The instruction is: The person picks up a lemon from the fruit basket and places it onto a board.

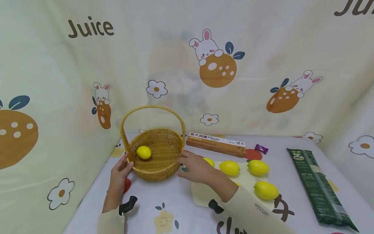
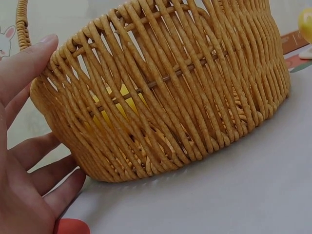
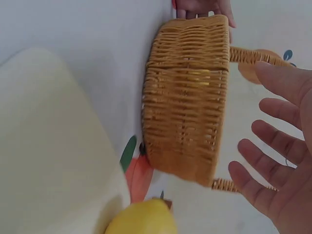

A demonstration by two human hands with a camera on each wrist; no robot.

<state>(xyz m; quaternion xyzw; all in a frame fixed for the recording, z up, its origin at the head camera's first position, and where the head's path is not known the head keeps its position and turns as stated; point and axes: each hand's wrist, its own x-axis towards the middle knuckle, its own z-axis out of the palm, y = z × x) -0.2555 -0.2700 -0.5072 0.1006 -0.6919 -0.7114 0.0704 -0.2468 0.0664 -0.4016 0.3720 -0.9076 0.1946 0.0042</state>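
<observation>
A round wicker basket with a tall arched handle stands at the left, with one yellow lemon lying inside it against the left wall. My left hand grips the basket's left side. In the left wrist view its thumb lies at the rim near the handle's foot, and the other fingers reach round the outer wall. My right hand hovers at the basket's right rim, holding nothing. Seen from the right wrist, its spread fingers point toward the basket. The lemon shows as yellow through the weave in the left wrist view.
Several lemons lie on a cream board at right of the basket, partly behind my right arm. Behind them are a pasta box and a small purple-wrapped sweet. A long green packet lies far right.
</observation>
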